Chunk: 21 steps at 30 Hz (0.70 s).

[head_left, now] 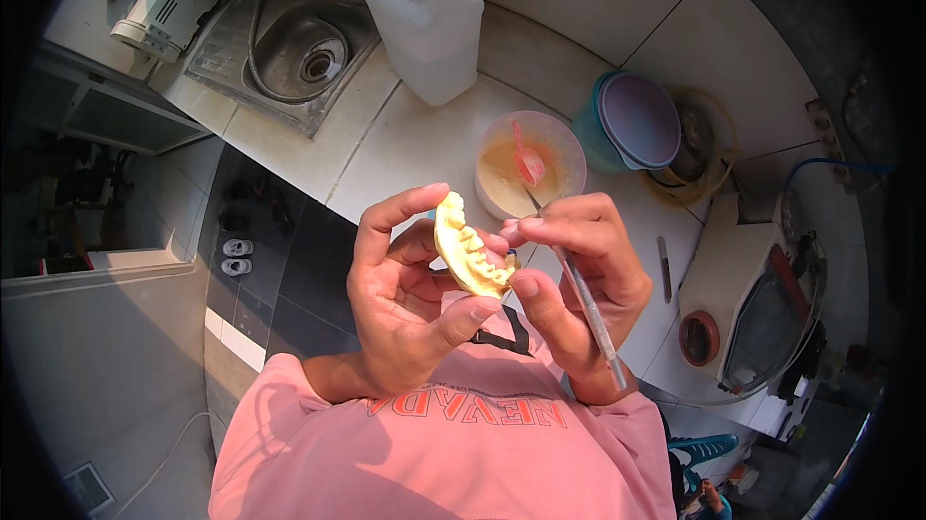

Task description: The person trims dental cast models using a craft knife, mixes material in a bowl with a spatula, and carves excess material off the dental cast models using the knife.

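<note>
The left hand (400, 298) has the cast (465, 255) in its grip, pinched between the index fingertip at the far end and the thumb along the near edge. The cast is a yellow, curved piece with a row of tooth shapes, and it lies between the two hands. Its long axis slants from the left index fingertip down toward the right thumb, and the tooth row looks toward the right hand (610, 267).

The right hand's grip is narrow, closed on a slim metal tool (593, 313). Its fingertips come right up to the cast's near right end; they seem to touch it, though the overlap makes this hard to judge.

The tool slants roughly alongside the cast, on its right, its thin end pointing away from the body and standing clear of the tooth row.

Beyond the hands, on the tiled table (415, 158), stands a tub (571, 142) of pale material with a red scoop (528, 163) in it. A white jug (434, 38) stands to its left and a lidded container (637, 120) to its right.
</note>
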Each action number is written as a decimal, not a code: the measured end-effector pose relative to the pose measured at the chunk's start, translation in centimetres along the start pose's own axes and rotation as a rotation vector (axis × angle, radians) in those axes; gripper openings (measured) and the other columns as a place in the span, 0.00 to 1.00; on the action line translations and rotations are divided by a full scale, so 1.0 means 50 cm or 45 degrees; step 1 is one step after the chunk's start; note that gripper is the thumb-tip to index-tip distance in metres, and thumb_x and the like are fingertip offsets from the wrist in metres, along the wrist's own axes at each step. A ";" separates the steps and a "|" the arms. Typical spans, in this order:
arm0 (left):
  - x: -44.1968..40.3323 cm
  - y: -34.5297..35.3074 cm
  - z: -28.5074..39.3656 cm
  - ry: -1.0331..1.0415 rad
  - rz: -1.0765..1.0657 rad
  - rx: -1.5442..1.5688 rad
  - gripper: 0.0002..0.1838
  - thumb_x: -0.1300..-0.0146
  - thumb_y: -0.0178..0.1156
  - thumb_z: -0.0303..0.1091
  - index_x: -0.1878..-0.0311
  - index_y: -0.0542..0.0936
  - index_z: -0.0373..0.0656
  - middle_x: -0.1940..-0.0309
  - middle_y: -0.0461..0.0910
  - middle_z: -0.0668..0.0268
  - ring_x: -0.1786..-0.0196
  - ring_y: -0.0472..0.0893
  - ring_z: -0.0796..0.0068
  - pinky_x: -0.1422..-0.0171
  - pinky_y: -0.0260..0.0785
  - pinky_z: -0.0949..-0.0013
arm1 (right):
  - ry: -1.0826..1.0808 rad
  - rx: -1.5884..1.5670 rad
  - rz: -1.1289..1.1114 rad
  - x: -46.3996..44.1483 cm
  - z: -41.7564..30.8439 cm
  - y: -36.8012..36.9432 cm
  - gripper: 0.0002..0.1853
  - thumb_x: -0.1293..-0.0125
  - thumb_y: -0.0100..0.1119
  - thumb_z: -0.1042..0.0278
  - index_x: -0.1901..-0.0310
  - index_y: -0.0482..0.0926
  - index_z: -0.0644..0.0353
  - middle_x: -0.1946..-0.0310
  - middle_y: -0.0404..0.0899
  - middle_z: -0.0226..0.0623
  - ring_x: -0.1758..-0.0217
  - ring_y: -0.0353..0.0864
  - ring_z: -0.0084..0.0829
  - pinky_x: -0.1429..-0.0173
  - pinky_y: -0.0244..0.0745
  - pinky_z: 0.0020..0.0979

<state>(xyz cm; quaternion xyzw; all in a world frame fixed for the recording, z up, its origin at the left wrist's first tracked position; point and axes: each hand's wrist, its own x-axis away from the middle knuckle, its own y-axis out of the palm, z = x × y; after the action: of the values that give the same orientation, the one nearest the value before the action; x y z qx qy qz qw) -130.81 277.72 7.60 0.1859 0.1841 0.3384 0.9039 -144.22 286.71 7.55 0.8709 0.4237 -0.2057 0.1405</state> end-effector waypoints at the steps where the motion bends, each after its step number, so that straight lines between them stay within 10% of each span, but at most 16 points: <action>1: 0.000 0.000 0.001 -0.008 -0.003 0.009 0.42 0.42 0.70 0.22 0.29 0.56 0.38 0.49 0.80 0.50 0.43 0.82 0.64 0.35 0.76 0.62 | 0.011 0.028 -0.012 0.001 -0.003 -0.002 0.18 0.45 0.73 0.75 0.52 0.83 0.65 0.62 0.80 0.40 0.62 0.77 0.25 0.64 0.70 0.23; 12: -0.003 -0.002 0.004 -0.155 0.013 0.109 0.40 0.40 0.67 0.20 0.28 0.56 0.38 0.50 0.80 0.51 0.42 0.81 0.67 0.36 0.76 0.62 | -0.016 -0.009 0.062 0.020 0.005 -0.019 0.13 0.28 0.54 0.75 0.45 0.75 0.71 0.55 0.77 0.47 0.51 0.84 0.34 0.50 0.78 0.30; 21: -0.006 0.005 0.003 -0.153 0.036 0.111 0.39 0.39 0.64 0.18 0.27 0.57 0.36 0.48 0.80 0.52 0.41 0.80 0.67 0.35 0.76 0.60 | -0.015 0.111 0.334 0.046 0.016 -0.031 0.11 0.30 0.61 0.66 0.57 0.70 0.63 0.65 0.83 0.45 0.58 0.86 0.35 0.40 0.78 0.44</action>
<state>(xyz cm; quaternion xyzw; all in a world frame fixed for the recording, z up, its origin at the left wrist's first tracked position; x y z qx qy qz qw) -131.08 277.65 7.89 0.2478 0.1414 0.3310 0.8995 -144.35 288.85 5.62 0.9229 0.2961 -0.2088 0.1307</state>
